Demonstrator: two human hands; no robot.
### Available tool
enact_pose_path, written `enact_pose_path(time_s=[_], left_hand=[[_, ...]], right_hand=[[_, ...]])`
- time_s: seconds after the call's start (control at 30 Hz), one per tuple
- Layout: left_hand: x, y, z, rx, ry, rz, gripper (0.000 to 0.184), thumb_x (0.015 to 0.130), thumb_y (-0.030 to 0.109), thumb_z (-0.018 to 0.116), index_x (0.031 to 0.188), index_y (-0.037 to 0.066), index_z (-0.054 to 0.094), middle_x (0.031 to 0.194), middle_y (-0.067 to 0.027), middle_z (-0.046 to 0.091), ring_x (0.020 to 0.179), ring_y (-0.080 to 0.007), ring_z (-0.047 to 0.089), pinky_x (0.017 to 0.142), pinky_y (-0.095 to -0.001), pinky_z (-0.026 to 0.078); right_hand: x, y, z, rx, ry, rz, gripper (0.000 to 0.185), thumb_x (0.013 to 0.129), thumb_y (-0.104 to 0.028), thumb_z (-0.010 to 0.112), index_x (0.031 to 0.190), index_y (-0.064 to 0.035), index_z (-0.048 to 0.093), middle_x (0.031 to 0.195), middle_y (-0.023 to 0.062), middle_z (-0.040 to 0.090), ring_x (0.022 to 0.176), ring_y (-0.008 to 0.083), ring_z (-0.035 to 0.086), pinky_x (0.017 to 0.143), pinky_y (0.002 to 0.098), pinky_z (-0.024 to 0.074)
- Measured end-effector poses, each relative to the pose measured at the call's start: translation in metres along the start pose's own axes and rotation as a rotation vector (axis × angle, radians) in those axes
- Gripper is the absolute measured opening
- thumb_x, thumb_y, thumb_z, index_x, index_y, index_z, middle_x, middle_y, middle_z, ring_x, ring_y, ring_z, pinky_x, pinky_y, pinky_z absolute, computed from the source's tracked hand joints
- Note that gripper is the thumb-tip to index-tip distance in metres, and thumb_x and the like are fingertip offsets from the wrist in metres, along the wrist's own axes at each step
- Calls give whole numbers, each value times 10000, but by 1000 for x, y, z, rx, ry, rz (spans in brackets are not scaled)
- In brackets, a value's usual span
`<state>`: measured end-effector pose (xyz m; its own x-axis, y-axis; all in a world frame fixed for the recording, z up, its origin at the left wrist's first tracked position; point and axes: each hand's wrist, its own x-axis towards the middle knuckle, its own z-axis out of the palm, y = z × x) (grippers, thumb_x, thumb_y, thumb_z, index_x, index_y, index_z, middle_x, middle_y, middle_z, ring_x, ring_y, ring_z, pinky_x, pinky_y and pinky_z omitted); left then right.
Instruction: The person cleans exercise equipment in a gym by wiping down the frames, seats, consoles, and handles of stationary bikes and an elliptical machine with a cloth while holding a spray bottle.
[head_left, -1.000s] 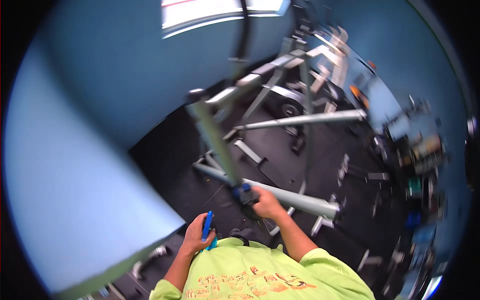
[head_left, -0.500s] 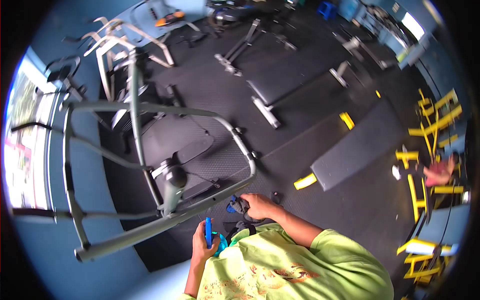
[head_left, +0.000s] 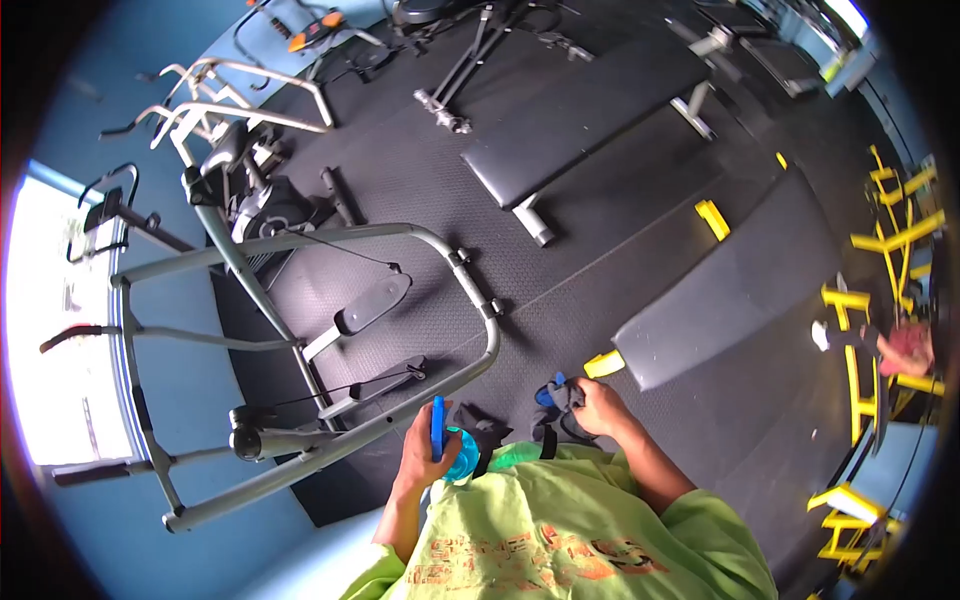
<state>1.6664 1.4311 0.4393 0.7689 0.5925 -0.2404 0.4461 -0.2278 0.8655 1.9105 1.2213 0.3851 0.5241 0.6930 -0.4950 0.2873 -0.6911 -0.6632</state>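
My left hand [head_left: 415, 460] is closed around a spray bottle [head_left: 462, 456] with a blue trigger head and turquoise liquid, close to my waist. The bottle's lower part is partly hidden by my shirt. My right hand [head_left: 603, 408] grips a crumpled dark grey and blue cloth [head_left: 562, 398] that hangs in front of my body. Just ahead of my left hand runs the lower tube of a grey-framed exercise machine [head_left: 484, 290] with foot pedals [head_left: 378, 303]. The hands are apart.
A black padded bench [head_left: 735, 275] with yellow feet stands ahead right, and another black bench [head_left: 590, 125] lies beyond it. An exercise bike [head_left: 275, 210] is at the back left. A person [head_left: 905, 350] is among yellow-framed equipment [head_left: 855, 400] at the far right.
My right hand has moved right with the cloth, away from the machine's tube. My left hand has shifted slightly right and up with the spray bottle. The head view has turned a little.
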Motion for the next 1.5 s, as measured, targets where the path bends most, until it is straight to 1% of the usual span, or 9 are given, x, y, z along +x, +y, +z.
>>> enact_pose_path(time_s=[0.2,0.33,0.47,0.5,0.6,0.87,1.1,1.3,1.5], left_hand=[[41,19,15,-102,116,-101,529,743,99,646,1252,25,525,868,-106,635,740,-203,659,728,-337,510],[86,8,9,-118,149,-6,559,725,110,653,1261,25,518,915,-151,635,772,-284,662,763,-373,511],[135,4,-4,-96,275,78,535,751,131,672,1262,57,527,892,-112,635,736,-229,644,738,-356,514],[145,13,-17,-73,226,27,605,724,140,684,1283,26,484,968,-171,616,841,-322,642,792,-382,510],[171,28,-46,-141,287,80,592,732,156,685,1277,30,491,1029,-186,606,936,-358,636,832,-405,507],[201,29,-92,-243,469,-171,590,749,152,685,1290,27,483,1079,-186,603,966,-341,628,864,-392,505],[241,6,-117,-242,853,-351,583,766,158,714,1293,44,493,1111,-177,598,1033,-334,613,899,-381,488],[253,53,-149,-240,1461,-465,468,817,72,685,1254,55,517,1217,-78,605,811,-104,595,781,-280,513],[224,92,-157,-24,1835,-600,496,798,101,690,1254,-6,530,1171,-113,640,784,-114,648,749,-272,531]], right_hand=[[71,-30,-56,-40,-12,-56,382,772,-73,694,1145,-54,612,1005,213,685,976,389,662,821,432,527],[130,-65,-56,-20,11,-204,342,766,-60,687,1097,-22,614,985,212,684,984,386,665,816,416,526],[163,-115,-68,32,-53,-308,382,745,-68,710,1114,-24,619,1029,224,681,1003,343,674,852,393,523],[175,-123,-70,54,-84,-321,390,744,-60,719,1119,-24,621,1031,205,688,996,317,677,854,387,523],[214,-135,-70,87,-117,-311,445,739,-9,729,1169,-25,614,1042,127,693,976,212,659,880,355,513],[330,-177,-63,321,-148,-301,600,705,84,691,1283,18,543,1150,96,649,1041,206,622,948,322,465],[478,-253,-62,340,-444,-305,604,712,95,682,1293,31,528,1203,92,614,1098,207,585,999,317,423],[563,-402,-75,3,-640,-616,515,731,74,676,1228,12,554,1089,61,636,1004,170,594,919,302,456],[565,-498,-19,-180,-1079,-806,378,749,-13,715,1110,-26,603,975,47,659,925,135,599,842,296,478]])
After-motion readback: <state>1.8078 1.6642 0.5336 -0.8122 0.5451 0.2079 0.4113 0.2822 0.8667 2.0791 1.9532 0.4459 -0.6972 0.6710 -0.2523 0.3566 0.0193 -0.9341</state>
